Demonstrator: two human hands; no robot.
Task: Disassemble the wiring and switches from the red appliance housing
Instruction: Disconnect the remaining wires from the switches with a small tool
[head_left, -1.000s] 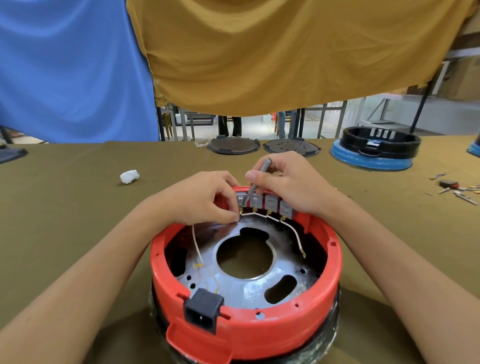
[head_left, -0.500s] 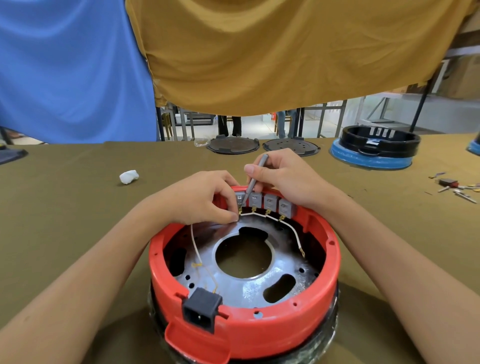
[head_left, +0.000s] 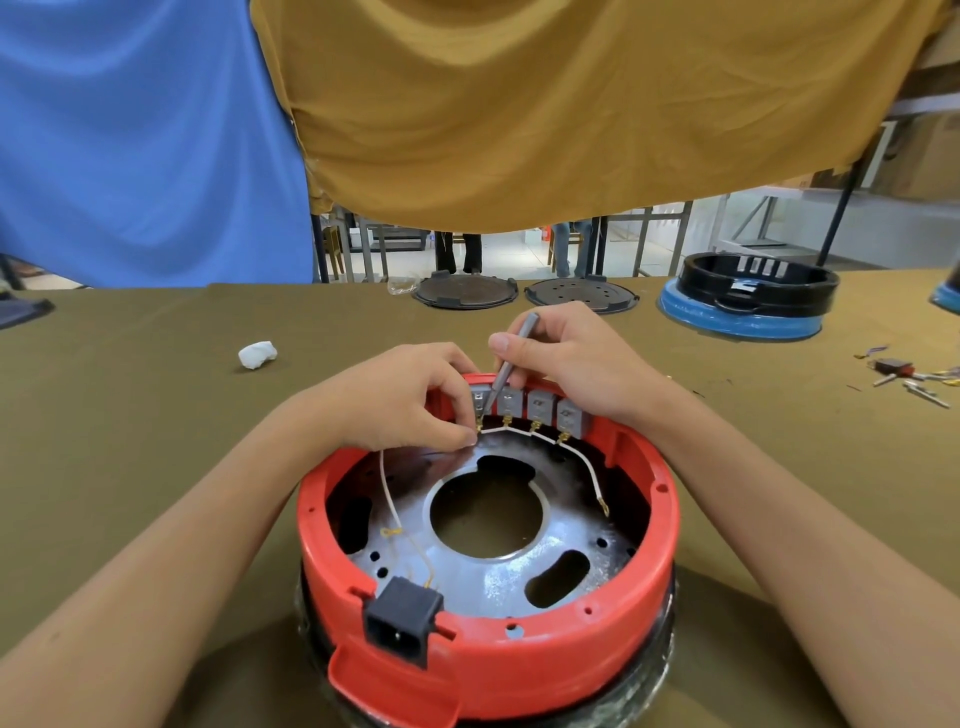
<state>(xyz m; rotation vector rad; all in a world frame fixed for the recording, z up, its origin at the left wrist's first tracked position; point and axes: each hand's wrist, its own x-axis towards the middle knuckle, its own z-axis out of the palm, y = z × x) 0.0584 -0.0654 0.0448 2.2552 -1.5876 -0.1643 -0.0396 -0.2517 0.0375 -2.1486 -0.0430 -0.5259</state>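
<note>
The round red plastic appliance housing (head_left: 488, 644) sits on the olive-green cloth-covered worktop (head_left: 130, 441) directly in front of the person, open side up, so its shiny metal base plate (head_left: 498, 577) and inner wiring are reachable from above. A row of four grey block switches (head_left: 527, 408) lines the far inner wall, joined along their lower terminals by a thin white wire (head_left: 519, 431).

The right hand (head_left: 571, 364) holds a slim grey metal probe tool (head_left: 511, 361) like a pen, its grip pinching the shaft and the tip angled down at the leftmost switch, apparently to lever a terminal free. The left hand (head_left: 400, 400) curls over the rim there, thumb and fingertips pinching the wire end just beside that switch, probably to steady or pull it while the tool pries.

The black power socket (head_left: 402, 623) remains clipped in the near wall, a second white lead (head_left: 389, 493) running toward it, so most of the stripping seems undone.
</note>
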